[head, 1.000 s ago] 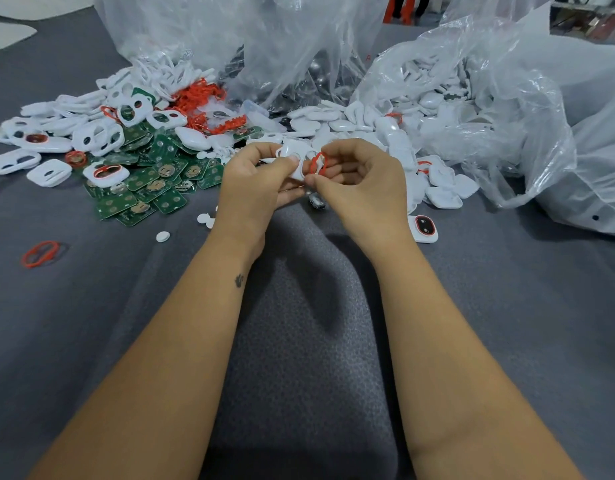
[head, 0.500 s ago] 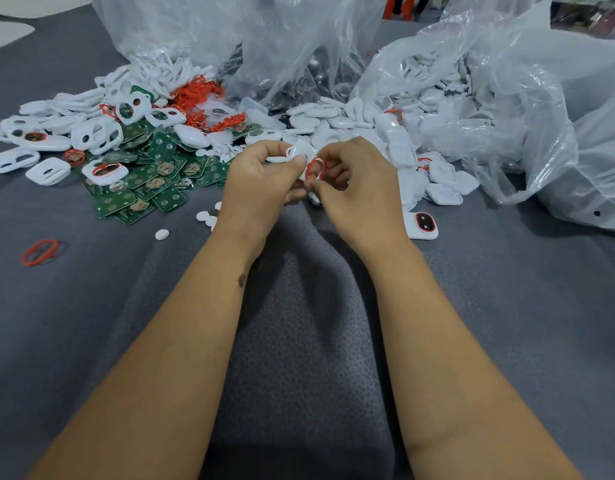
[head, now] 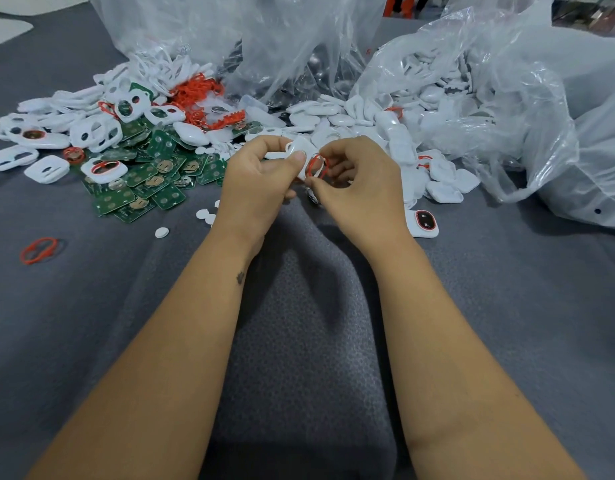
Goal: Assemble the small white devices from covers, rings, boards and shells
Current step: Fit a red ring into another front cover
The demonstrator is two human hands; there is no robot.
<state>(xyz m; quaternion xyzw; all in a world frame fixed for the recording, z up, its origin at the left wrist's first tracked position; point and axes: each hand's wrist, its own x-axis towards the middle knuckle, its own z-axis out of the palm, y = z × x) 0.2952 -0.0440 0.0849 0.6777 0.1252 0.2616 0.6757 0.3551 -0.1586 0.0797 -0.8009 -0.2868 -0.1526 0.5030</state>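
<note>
Cover (head: 300, 157) pinched in left hand (head: 261, 178), red ring (head: 316, 166) pinched by right hand (head: 358, 183); thin ring may twist or slip off its groove

Grey cloth (head: 506, 306) with a fine dotted weave covers the table. Green boards (head: 139, 188) carry gold-coloured discs, a tangle of red-orange rings (head: 195, 90) sits behind them, and white covers (head: 46, 169) lie all around. The ring (head: 316, 166) between the hands is red against a white cover (head: 300, 150). The plastic bags (head: 506, 109) are clear and milky.
</note>
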